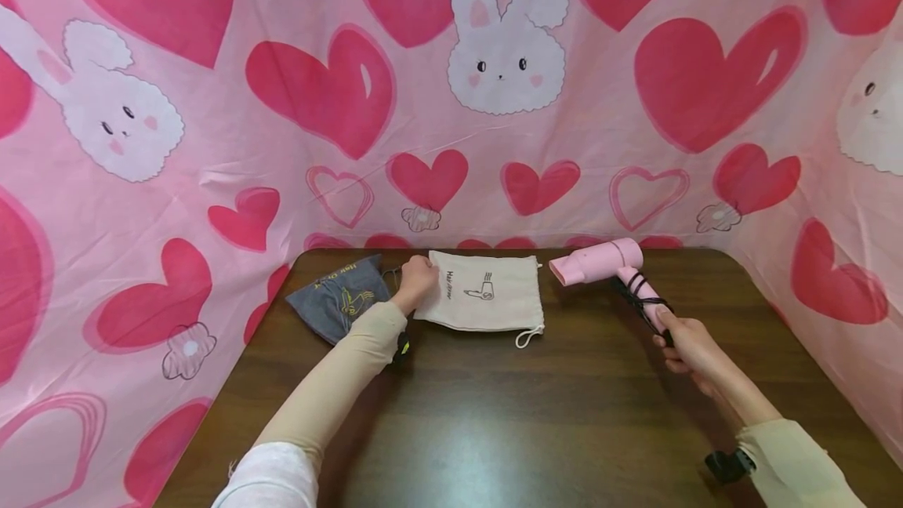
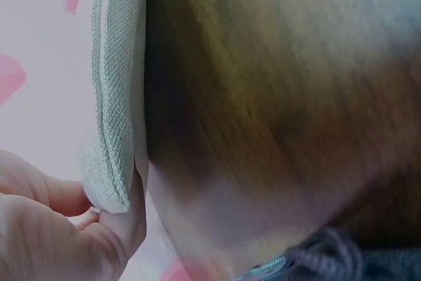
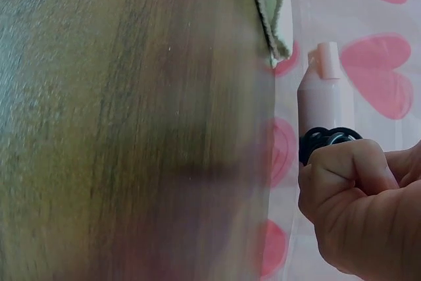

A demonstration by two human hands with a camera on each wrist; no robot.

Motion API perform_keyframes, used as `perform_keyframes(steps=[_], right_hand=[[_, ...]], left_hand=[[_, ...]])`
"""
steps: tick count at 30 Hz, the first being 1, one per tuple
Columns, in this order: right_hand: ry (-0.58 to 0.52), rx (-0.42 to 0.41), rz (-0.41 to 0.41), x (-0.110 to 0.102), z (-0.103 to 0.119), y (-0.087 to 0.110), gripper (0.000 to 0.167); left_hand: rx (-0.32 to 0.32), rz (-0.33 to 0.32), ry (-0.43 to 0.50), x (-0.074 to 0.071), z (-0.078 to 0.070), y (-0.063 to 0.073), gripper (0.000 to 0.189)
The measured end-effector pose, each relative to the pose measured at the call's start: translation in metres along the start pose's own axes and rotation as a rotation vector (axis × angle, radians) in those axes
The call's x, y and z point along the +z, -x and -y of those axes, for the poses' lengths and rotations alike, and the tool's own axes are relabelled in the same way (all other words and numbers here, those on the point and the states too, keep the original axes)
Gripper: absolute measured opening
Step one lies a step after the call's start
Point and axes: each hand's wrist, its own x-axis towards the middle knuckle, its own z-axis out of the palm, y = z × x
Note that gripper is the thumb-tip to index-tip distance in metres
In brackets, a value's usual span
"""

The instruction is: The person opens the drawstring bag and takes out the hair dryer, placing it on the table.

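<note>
A cream drawstring pouch (image 1: pixel 497 304), printed with a hair dryer drawing, lies flat at the back middle of the table. My left hand (image 1: pixel 418 282) pinches its left end; the left wrist view shows thumb and fingers on either side of the cloth (image 2: pixel 118 97). Its corded end faces right. My right hand (image 1: pixel 687 342) grips a pink hair dryer (image 1: pixel 603 261) by the handle, above the table's right side. Black cord is wound around that handle, and the nozzle points left toward the pouch. In the right wrist view, the curled fingers (image 3: pixel 348 169) hide most of the handle.
Left of my left hand lies a dark grey pouch (image 1: pixel 328 304) with yellow hair dryer print, partly hidden by the forearm. The brown wooden table (image 1: pixel 508 414) ends at the back against a pink cloth (image 1: pixel 600 124) with hearts and rabbits, which also hangs at both sides.
</note>
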Motion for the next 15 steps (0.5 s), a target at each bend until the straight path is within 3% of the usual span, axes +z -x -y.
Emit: perform_keyframes(steps=[6,7,13,15], right_hand=[[0.003,0.006,-0.025,-0.002,0.0,-0.001,0.046],[0.002,0.007,-0.029,-0.002,0.0,-0.001,0.046],[0.0,0.012,-0.041,-0.006,-0.001,0.0,0.046],[0.003,0.013,-0.049,-0.007,-0.001,0.0,0.047]], left_hand=[[0.009,0.036,-0.01,0.006,0.002,-0.001,0.047],[0.04,0.032,-0.007,0.011,0.012,-0.007,0.048],[0.083,0.067,-0.106,0.02,0.031,-0.024,0.043],[0.055,0.097,-0.148,0.013,0.02,-0.017,0.036]])
